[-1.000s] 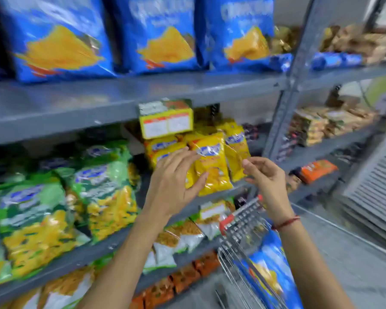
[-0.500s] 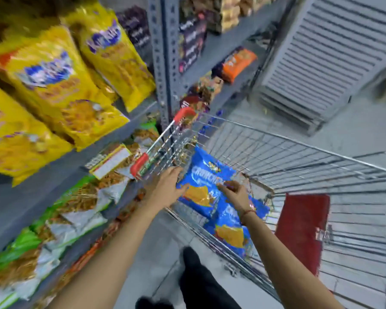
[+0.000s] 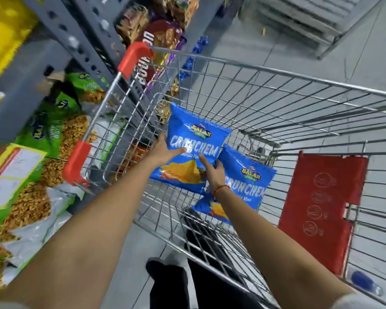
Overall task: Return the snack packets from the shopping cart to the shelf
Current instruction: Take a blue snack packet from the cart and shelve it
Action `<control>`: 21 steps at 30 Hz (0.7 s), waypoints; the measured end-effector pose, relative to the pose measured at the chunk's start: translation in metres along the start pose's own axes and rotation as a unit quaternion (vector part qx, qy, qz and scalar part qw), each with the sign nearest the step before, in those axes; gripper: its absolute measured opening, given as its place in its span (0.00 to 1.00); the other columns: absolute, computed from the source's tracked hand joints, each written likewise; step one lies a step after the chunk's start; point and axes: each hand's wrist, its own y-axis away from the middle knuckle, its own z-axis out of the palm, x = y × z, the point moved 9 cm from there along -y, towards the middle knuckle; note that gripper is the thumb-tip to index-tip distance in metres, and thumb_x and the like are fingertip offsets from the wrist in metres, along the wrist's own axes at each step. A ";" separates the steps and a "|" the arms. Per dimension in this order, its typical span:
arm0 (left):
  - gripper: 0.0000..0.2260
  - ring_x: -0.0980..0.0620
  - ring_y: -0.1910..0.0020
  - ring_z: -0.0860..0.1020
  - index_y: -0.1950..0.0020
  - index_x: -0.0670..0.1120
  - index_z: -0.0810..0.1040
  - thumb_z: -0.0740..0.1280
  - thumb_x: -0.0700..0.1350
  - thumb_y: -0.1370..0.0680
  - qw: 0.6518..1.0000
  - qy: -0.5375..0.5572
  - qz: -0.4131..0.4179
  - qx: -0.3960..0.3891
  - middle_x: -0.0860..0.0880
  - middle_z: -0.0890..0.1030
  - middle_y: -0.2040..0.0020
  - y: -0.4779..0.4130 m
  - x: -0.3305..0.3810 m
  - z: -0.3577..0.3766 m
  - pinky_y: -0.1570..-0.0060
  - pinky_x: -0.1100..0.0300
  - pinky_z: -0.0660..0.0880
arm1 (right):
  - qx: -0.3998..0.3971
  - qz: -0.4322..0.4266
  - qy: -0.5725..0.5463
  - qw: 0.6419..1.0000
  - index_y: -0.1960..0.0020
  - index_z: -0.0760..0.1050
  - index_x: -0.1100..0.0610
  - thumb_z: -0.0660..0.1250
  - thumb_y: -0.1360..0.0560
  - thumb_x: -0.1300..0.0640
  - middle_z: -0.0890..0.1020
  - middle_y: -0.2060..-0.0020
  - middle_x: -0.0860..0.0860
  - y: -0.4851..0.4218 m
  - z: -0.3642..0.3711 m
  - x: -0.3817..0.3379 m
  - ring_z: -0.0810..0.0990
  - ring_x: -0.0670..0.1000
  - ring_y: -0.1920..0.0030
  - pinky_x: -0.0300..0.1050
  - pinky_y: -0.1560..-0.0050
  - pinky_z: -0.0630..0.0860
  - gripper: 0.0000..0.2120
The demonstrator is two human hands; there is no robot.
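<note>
Two blue snack packets lie in the wire shopping cart (image 3: 276, 72). The upper blue packet (image 3: 194, 134) is tilted up off the cart floor. My left hand (image 3: 165, 149) grips its left edge, fingers across the front. My right hand (image 3: 212, 169) holds its lower right edge, index finger on the front. The second blue packet (image 3: 245, 179) lies under and to the right, partly hidden by my right wrist. The grey shelf (image 3: 31, 70) stands to the left of the cart.
Green and white snack bags (image 3: 49, 139) and yellow bags (image 3: 5, 30) fill the shelf at left. A yellow price tag (image 3: 11, 172) hangs off the shelf edge. The cart's red child-seat flap (image 3: 321, 208) is at right. My dark shoe (image 3: 165, 279) stands on the grey floor.
My view swung from the shelf down to the cart. Both hands left the yellow bags, reached into the cart and closed on the upper blue packet, which is now tilted up.
</note>
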 end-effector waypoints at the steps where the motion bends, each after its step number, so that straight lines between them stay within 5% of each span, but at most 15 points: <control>1: 0.45 0.40 0.30 0.65 0.25 0.45 0.49 0.72 0.58 0.31 1.000 0.026 -0.006 -0.009 0.42 0.63 0.26 -0.008 -0.003 0.004 0.33 0.43 0.63 | 0.006 0.015 0.009 1.000 0.24 0.56 0.61 0.68 0.26 0.45 0.70 0.39 0.54 -0.005 0.001 0.002 0.75 0.56 0.40 0.43 0.48 0.70 0.38; 7: 0.47 0.44 0.39 0.74 0.31 0.50 0.65 0.73 0.70 0.43 0.990 0.117 -0.069 -0.048 0.49 0.74 0.35 -0.049 -0.044 0.025 0.39 0.45 0.72 | 0.013 0.044 -0.003 0.999 0.21 0.46 0.57 0.69 0.30 0.39 0.57 0.22 0.56 -0.024 0.011 0.003 0.62 0.60 0.25 0.61 0.28 0.64 0.49; 9: 0.48 0.44 0.40 0.76 0.32 0.54 0.67 0.73 0.72 0.47 0.985 0.139 -0.089 -0.047 0.49 0.75 0.35 -0.053 -0.054 0.027 0.40 0.44 0.73 | 0.015 0.054 -0.013 0.998 0.21 0.45 0.57 0.70 0.30 0.41 0.57 0.22 0.56 -0.025 0.012 0.001 0.62 0.60 0.25 0.60 0.28 0.63 0.49; 14: 0.29 0.45 0.46 0.79 0.40 0.48 0.76 0.77 0.57 0.37 0.976 0.187 -0.085 -0.073 0.46 0.81 0.44 -0.010 -0.019 0.013 0.41 0.48 0.74 | 0.020 0.026 -0.032 0.999 0.23 0.54 0.58 0.76 0.36 0.39 0.64 0.25 0.56 -0.018 0.010 -0.014 0.66 0.60 0.27 0.62 0.30 0.66 0.52; 18: 0.47 0.44 0.43 0.78 0.36 0.48 0.72 0.78 0.67 0.49 0.972 0.198 -0.100 -0.078 0.46 0.78 0.38 -0.004 -0.033 0.014 0.41 0.46 0.74 | 0.043 -0.018 -0.019 0.999 0.24 0.57 0.60 0.75 0.34 0.40 0.65 0.26 0.57 0.009 0.002 -0.028 0.64 0.60 0.26 0.59 0.27 0.64 0.49; 21: 0.37 0.47 0.45 0.77 0.38 0.45 0.74 0.77 0.62 0.41 0.972 0.218 -0.068 -0.052 0.49 0.78 0.41 0.031 -0.010 -0.001 0.43 0.53 0.73 | 0.051 -0.046 -0.028 0.997 0.27 0.65 0.60 0.73 0.30 0.46 0.73 0.33 0.56 0.025 -0.008 -0.036 0.69 0.59 0.29 0.53 0.33 0.67 0.37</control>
